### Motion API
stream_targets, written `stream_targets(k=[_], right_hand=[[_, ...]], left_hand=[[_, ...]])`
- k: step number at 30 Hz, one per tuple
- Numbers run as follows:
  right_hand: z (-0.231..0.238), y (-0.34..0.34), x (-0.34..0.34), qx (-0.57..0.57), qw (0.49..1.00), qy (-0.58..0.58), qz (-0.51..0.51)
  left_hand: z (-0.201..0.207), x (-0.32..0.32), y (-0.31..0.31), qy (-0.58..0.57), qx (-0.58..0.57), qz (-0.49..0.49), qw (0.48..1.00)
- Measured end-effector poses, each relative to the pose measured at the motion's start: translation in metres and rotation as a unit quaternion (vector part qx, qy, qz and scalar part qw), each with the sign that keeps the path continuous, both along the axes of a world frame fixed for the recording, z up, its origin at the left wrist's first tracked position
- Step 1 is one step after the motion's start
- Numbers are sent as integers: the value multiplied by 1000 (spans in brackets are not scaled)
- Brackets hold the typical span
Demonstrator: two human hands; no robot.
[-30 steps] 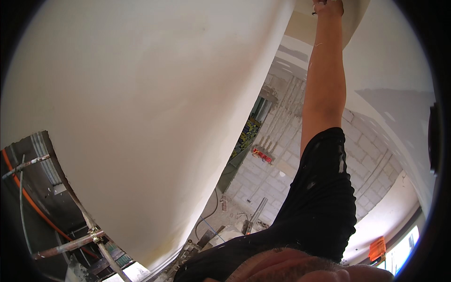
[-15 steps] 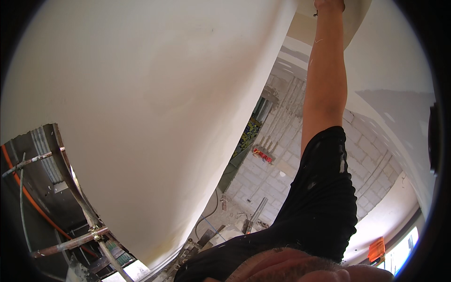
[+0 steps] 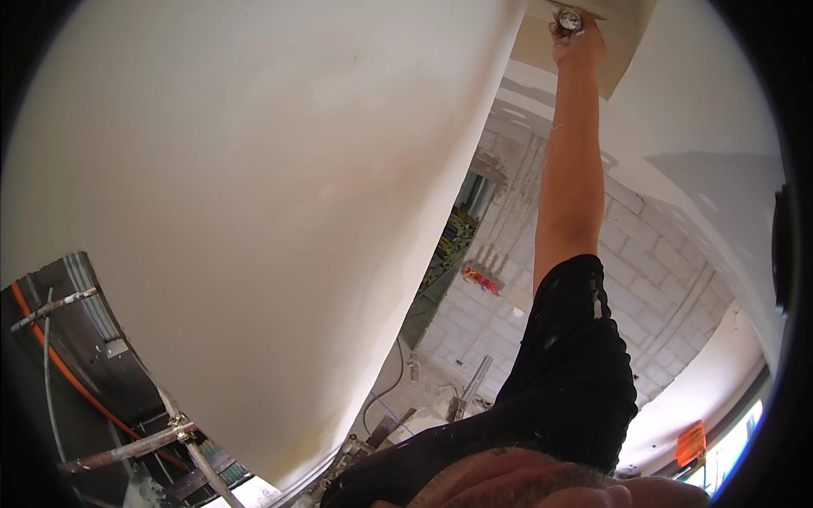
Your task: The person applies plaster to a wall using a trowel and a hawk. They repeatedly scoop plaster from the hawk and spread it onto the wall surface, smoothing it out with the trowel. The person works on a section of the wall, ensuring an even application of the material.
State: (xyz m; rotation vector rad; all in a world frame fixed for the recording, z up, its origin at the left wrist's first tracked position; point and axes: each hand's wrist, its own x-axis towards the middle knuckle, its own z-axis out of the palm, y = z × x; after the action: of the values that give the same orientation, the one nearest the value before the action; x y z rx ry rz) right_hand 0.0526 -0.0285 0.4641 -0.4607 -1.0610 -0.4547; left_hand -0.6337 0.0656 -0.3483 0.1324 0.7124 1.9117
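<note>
My right arm reaches up, and my right hand (image 3: 577,41) is closed around a trowel (image 3: 570,20). Its round, smeared handle end points at me, and a thin blade edge shows just beyond my fingers. The blade is at a beige plastered surface (image 3: 622,51) near the top edge; I cannot tell whether they touch. Much of the blade is hidden or cut off by the frame. A broad, smooth off-white plastered surface (image 3: 279,186) fills the left and middle, its edge close to my forearm. My left hand is out of view.
Rusty scaffold tubes (image 3: 127,449) with a coupler and an orange hose (image 3: 63,364) are at lower left. Behind my arm stands a bare block wall (image 3: 652,262) with chased grooves and a red box (image 3: 481,279). An orange sheet (image 3: 691,443) hangs by a bright window.
My right hand has come down into view with the trowel; before, only its wrist part showed at the top edge. The whole scene has shifted slightly.
</note>
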Motion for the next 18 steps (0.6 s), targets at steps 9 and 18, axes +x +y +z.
stream_targets(k=[9, 18], right_hand=[[20, 8, 40, -10, 1000, 1, -11], [46, 19, 45, 7, 999, 14, 35]], left_hand=[[54, 43, -16, -50, 2, -22, 998], [11, 35, -10, -45, -11, -44, 998]])
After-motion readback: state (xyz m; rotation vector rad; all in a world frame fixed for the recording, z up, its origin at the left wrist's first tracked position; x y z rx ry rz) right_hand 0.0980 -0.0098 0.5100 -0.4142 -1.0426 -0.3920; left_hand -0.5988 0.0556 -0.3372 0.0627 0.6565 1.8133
